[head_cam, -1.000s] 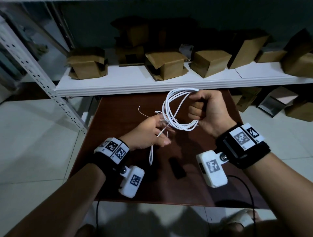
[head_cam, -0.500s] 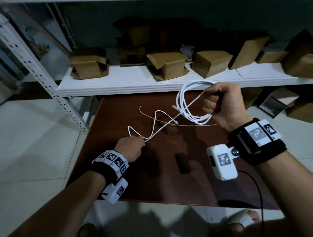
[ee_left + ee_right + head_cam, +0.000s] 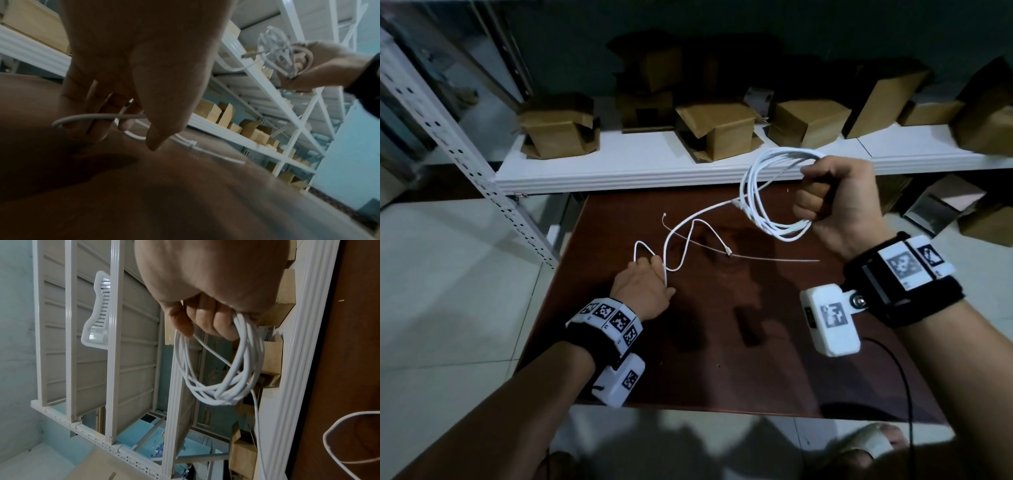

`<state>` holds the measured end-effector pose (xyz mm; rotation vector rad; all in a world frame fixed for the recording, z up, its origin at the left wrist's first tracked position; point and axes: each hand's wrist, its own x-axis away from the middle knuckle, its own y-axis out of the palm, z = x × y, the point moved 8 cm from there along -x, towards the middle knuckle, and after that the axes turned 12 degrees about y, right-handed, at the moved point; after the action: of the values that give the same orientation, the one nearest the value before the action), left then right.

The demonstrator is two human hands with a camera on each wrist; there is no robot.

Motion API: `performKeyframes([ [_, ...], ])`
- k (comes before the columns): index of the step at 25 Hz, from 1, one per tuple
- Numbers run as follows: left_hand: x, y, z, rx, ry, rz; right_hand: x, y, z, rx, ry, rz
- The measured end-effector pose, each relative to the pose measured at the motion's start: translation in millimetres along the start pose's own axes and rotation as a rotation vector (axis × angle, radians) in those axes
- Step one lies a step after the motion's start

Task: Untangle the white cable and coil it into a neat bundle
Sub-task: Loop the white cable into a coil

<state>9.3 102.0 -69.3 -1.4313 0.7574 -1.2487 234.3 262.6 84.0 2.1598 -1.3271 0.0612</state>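
The white cable (image 3: 763, 192) is partly wound into a coil of several loops, held in the air over the far right of the brown table (image 3: 722, 342). My right hand (image 3: 812, 202) grips that coil in a fist; the right wrist view shows its fingers (image 3: 213, 321) curled round the loops (image 3: 236, 373). A loose tail (image 3: 690, 224) runs down and left from the coil in wavy bends, and its plug end (image 3: 727, 251) lies on the table. My left hand (image 3: 654, 266) rests low on the table and pinches the tail (image 3: 98, 116) between thumb and fingers.
A thin white tie (image 3: 774, 257) lies across the table beyond the tail. Behind the table runs a white shelf (image 3: 654, 171) with several cardboard boxes (image 3: 717, 132). A perforated metal post (image 3: 465, 154) slants at the left. More boxes (image 3: 945, 205) stand on the floor at right.
My left hand has left the coil and moved down and left to the table, drawing the tail out. My right hand has carried the coil up and to the right.
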Motion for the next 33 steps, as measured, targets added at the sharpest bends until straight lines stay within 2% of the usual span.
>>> performKeyframes([
  [3,-2,-9,7,0.124,0.049,0.017,0,5,7,0.055,0.020,-0.007],
  [9,-2,-27,-12,0.305,0.124,-0.162,4,15,20,0.107,0.057,-0.035],
  [13,-2,-48,-26,0.486,0.194,-0.064,3,18,25,0.147,0.055,-0.050],
  [17,1,-60,-14,0.526,0.374,-0.148,3,21,31,0.163,0.053,-0.048],
  [18,2,-65,-10,0.505,0.390,-0.133,3,20,32,0.166,0.051,-0.043],
  [28,-1,-112,-17,0.563,0.216,0.432,1,28,41,0.210,0.046,-0.063],
  [31,-1,-115,-14,0.797,0.247,0.532,0,29,43,0.204,0.055,-0.077],
  [33,-1,-114,-1,0.977,0.296,0.549,1,31,44,0.209,0.055,-0.094],
])
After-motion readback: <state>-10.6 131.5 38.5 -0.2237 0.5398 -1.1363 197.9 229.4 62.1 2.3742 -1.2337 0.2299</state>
